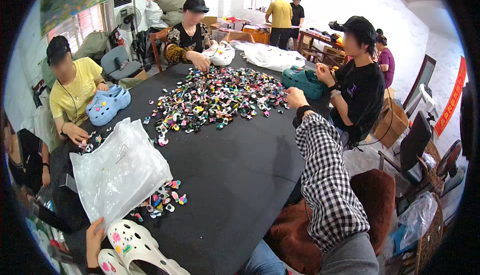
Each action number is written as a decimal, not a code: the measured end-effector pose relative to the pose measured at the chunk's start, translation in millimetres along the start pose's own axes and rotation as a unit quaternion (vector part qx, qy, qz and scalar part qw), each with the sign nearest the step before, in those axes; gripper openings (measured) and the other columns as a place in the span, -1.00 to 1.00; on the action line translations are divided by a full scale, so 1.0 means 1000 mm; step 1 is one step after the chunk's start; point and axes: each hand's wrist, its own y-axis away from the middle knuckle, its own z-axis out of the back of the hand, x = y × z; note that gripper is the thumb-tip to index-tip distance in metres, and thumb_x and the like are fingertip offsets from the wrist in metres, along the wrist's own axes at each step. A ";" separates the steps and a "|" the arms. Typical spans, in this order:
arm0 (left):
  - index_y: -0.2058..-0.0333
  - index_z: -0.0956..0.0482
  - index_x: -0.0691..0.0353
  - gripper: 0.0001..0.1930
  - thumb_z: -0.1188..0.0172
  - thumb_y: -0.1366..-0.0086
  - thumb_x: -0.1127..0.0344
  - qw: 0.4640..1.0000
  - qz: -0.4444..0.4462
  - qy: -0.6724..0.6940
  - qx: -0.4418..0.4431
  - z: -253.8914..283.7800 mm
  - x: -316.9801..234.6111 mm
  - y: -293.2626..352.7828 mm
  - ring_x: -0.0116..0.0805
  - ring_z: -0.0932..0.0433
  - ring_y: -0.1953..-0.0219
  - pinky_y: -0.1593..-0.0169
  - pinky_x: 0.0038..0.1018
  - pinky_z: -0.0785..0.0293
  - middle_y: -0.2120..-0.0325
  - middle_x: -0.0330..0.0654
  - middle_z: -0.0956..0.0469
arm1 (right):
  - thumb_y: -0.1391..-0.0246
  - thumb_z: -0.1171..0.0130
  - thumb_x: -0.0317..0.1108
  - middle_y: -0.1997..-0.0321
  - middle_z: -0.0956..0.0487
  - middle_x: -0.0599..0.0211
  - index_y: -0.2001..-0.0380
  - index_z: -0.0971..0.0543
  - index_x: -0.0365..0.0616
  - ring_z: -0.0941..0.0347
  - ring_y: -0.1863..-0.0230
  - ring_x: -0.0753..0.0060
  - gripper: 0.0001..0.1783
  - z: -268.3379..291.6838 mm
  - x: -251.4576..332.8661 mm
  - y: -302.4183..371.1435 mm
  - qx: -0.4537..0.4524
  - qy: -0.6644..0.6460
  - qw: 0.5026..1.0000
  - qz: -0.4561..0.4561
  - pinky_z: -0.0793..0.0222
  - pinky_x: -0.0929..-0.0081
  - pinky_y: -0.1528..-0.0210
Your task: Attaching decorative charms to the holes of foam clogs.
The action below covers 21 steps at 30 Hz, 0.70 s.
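My left hand (93, 241) is at the lower left, against the bottom corner of a clear plastic bag (117, 170) and beside a pair of white clogs (131, 240) with colourful shoe charms in their holes. Most of its fingers are hidden, so its grip is unclear. My right arm, in a black-and-white checked sleeve, stretches across the black table (225, 185). At its end my right hand (297, 98) hovers by the right edge of a big heap of shoe charms (220, 97), fingers bent together; anything between them is too small to make out.
A smaller charm pile (162, 200) lies by the bag. Around the table, other people handle a blue clog (108, 104), white clogs (220, 53) and a teal clog (303, 81). White bags (270, 55) lie at the far edge. A brown cushioned chair (372, 200) stands at my right.
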 end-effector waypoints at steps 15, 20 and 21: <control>-0.04 -0.51 0.38 -0.63 0.02 -0.29 0.42 0.997 -0.056 0.041 0.023 0.009 0.012 0.000 -0.30 -0.46 -0.09 -0.21 -0.48 -0.23 -0.02 -0.06 -0.54 | -0.06 0.08 -0.53 0.39 -0.63 0.22 0.23 -0.59 -0.35 -0.54 0.34 0.38 -0.72 -0.057 0.315 0.159 0.212 -0.265 0.842 0.420 -0.44 0.45 0.27; -0.08 -0.49 0.34 -0.62 0.00 -0.29 0.42 0.994 -0.088 0.038 0.049 -0.002 0.007 -0.009 -0.30 -0.44 -0.09 -0.21 -0.49 -0.25 -0.04 -0.08 -0.53 | -0.10 0.05 -0.43 0.01 -0.53 0.01 0.03 -0.52 -0.14 -0.55 0.16 -0.02 -0.65 -0.098 0.375 0.264 0.137 -0.147 0.780 0.593 -0.48 0.18 0.12; -0.09 -0.47 0.34 -0.61 -0.01 -0.30 0.41 0.993 -0.092 0.041 0.062 -0.002 0.000 -0.007 -0.32 -0.44 -0.10 -0.21 -0.50 -0.25 -0.06 -0.09 -0.51 | -0.11 0.03 -0.41 -0.08 -0.49 0.03 -0.03 -0.49 -0.09 -0.54 0.14 -0.03 -0.61 -0.102 0.381 0.279 0.158 -0.135 0.773 0.600 -0.48 0.15 0.12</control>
